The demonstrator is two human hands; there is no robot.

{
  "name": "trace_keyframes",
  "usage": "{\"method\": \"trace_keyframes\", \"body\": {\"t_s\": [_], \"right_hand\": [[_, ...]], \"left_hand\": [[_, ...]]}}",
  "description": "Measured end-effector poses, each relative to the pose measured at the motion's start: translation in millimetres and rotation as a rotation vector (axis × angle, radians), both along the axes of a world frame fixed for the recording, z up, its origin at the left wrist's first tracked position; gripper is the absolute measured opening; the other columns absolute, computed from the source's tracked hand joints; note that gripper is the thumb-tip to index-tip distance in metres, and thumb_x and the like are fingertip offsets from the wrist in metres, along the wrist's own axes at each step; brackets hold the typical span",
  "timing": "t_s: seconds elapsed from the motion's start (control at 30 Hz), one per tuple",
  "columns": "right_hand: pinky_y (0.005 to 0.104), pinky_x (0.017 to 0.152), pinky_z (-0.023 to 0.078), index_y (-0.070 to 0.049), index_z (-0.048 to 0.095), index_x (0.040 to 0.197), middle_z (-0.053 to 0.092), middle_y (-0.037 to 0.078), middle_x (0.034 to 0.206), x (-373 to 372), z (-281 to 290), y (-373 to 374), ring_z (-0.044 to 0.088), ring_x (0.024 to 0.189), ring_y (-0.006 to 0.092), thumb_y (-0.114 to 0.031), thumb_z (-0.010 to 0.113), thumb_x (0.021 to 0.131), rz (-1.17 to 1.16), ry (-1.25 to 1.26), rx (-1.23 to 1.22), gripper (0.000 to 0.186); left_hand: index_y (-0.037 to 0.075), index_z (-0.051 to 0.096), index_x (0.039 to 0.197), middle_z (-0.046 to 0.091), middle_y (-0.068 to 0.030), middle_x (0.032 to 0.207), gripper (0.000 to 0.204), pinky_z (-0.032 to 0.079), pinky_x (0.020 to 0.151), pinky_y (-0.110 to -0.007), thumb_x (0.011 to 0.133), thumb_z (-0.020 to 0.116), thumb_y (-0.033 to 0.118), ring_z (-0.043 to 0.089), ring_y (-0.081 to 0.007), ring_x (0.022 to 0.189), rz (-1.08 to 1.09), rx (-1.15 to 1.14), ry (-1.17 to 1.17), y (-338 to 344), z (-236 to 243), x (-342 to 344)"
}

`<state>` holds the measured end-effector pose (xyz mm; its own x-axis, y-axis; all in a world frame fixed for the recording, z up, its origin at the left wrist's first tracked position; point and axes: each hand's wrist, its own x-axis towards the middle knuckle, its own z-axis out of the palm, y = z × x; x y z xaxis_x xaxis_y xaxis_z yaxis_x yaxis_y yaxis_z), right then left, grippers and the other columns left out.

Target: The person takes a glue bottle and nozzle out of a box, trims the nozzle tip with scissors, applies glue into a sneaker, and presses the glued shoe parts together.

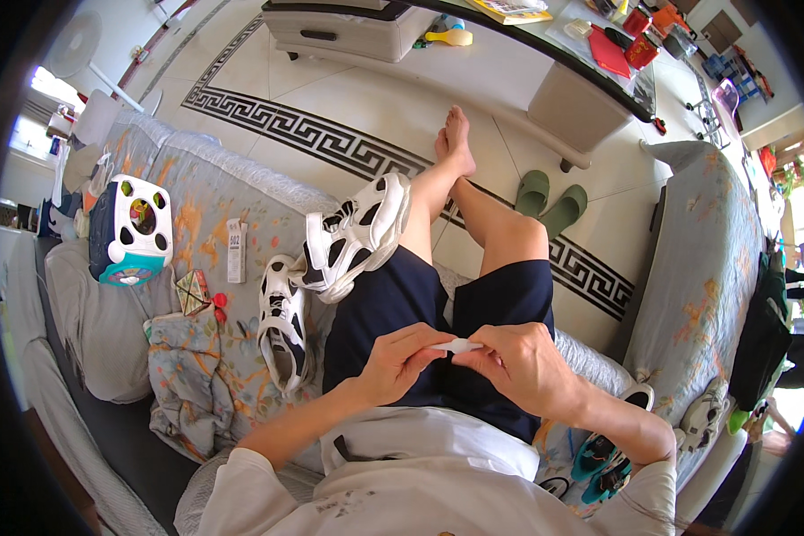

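Note:
Over my lap, my left hand [395,364] and my right hand [520,359] meet at a small white tube-like piece [458,345]. Each hand pinches one end between thumb and fingers, which cover much of it; its exact kind is too small to tell. A white and black sneaker [359,234] rests tilted against my left thigh. Its likely mate, another white and black sneaker [282,326], stands on the sofa to the left. Beyond that one lies a slim white carton [236,252] on the flowered sofa cover.
A white, navy and teal toy [138,230] and a small patterned box [190,292] sit on the sofa's left. Green slippers [563,210] lie on the tiled floor [330,85]. A cluttered coffee table [570,64] stands ahead. More shoes [603,460] are by my right elbow.

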<state>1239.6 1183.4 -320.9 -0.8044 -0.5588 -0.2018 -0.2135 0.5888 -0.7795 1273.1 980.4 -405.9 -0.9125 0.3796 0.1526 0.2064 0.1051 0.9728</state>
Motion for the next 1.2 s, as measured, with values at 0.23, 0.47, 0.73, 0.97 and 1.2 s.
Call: {"method": "trace_keyframes", "body": {"t_s": [0.23, 0.47, 0.73, 0.97, 1.2], "right_hand": [[0.0385, 0.058, 0.049, 0.0, 0.056, 0.1, 0.061, 0.014, 0.084, -1, 2, -8, 0.06, 0.067, 0.0332, -0.014, 0.069, 0.08, -0.035, 0.088, -0.098, 0.027], [0.0371, 0.061, 0.05, 0.002, 0.057, 0.102, 0.061, 0.016, 0.084, 0, 8, -15, 0.061, 0.068, 0.0333, -0.006, 0.067, 0.079, -0.071, 0.007, -0.12, 0.026], [0.0334, 0.062, 0.051, 0.003, 0.062, 0.096, 0.061, 0.015, 0.079, 0, 7, -12, 0.063, 0.069, 0.0298, 0.002, 0.064, 0.078, -0.053, 0.076, -0.185, 0.017], [0.0256, 0.073, 0.055, 0.002, 0.065, 0.102, 0.065, 0.01, 0.089, 3, 9, -8, 0.065, 0.079, 0.0154, 0.007, 0.067, 0.078, -0.26, -0.201, -0.303, 0.024], [0.0247, 0.081, 0.054, 0.003, 0.066, 0.1, 0.065, 0.01, 0.097, 23, -29, 6, 0.063, 0.09, 0.015, 0.009, 0.067, 0.078, -0.428, -0.344, -0.675, 0.023]], "left_hand": [[-0.002, 0.062, 0.105, 0.06, -0.0105, 0.082, 0.018, 0.045, 0.059, -0.027, 0.094, 0.051, 0.008, 0.056, -0.0182, 0.064, 0.043, 0.081, -0.082, 4, -13, 9], [-0.003, 0.062, 0.103, 0.059, -0.0102, 0.081, 0.019, 0.042, 0.054, -0.025, 0.095, 0.05, 0.01, 0.053, -0.0139, 0.059, 0.058, 0.125, -0.043, 7, -18, 11], [-0.005, 0.059, 0.103, 0.059, -0.0099, 0.084, 0.02, 0.041, 0.053, -0.023, 0.097, 0.046, 0.008, 0.05, -0.0119, 0.058, 0.026, 0.254, -0.115, 7, -22, 12], [-0.004, 0.058, 0.114, 0.063, -0.0123, 0.102, 0.024, 0.049, 0.065, -0.025, 0.098, 0.042, 0.005, 0.058, -0.015, 0.074, -0.008, 0.446, -0.214, 5, -23, 10], [-0.002, 0.059, 0.115, 0.06, -0.0182, 0.117, 0.027, 0.053, 0.074, -0.029, 0.093, 0.044, -0.005, 0.064, -0.0235, 0.091, 0.04, 0.443, -0.011, -6, -21, 5]]}}
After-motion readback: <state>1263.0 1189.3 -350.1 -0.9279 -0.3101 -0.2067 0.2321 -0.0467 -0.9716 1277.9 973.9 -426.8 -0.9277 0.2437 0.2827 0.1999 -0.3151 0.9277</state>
